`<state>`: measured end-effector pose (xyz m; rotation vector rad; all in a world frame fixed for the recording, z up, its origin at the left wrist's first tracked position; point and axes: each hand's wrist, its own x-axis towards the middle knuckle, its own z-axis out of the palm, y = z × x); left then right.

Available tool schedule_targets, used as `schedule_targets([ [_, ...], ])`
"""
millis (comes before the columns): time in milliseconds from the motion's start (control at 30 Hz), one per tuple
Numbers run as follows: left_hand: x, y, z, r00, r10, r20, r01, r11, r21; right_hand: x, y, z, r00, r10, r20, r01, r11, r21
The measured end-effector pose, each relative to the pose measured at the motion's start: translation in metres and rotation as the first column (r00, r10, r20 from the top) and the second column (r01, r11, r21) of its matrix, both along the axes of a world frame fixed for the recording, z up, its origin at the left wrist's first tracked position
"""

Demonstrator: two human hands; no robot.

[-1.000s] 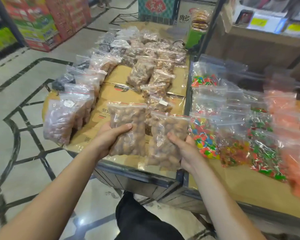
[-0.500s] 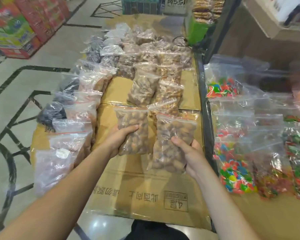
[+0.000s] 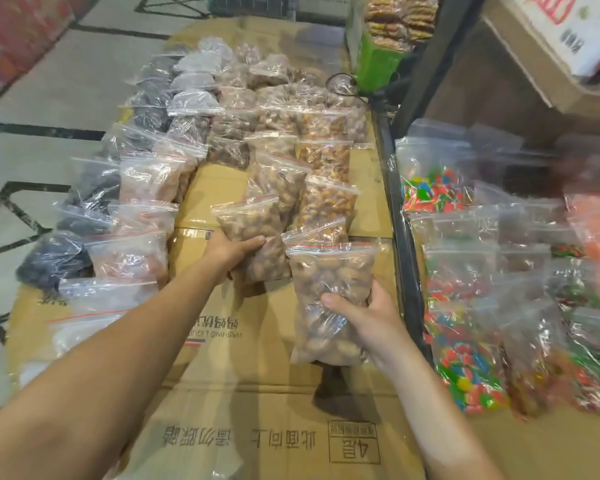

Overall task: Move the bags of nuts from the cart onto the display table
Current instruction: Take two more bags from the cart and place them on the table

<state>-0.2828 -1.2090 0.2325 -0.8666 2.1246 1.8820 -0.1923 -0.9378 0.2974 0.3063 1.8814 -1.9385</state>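
cardboard sheet [image 3: 291,427] on desk | upside-down print | boxed "4层" | "此面向上" | "WASHING LIQUID" partly legible

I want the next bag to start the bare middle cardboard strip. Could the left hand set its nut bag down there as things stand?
Probably yes. The left hand already holds its nut bag right by the bare cardboard strip, and nothing lies across that patch.
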Motion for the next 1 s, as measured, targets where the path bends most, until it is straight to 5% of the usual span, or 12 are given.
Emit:
schedule_targets([
  [500,0.067,-0.035,0.043,0.974,-0.223,0.04,0.226,0.945,-0.238,0.033,-0.078,-0.033,0.995,0.017,0.102,-0.025,0.997,0.074],
  [767,0.154,-0.047,0.053,0.896,-0.445,-0.015,0.394,0.808,-0.438,-0.01,-0.132,-0.044,0.988,-0.141,0.055,0.132,0.98,0.147],
  [1000,0.17,-0.053,0.05,0.803,-0.596,0.023,0.495,0.644,-0.584,0.009,-0.151,-0.039,0.99,-0.059,-0.132,0.129,0.771,0.624],
])
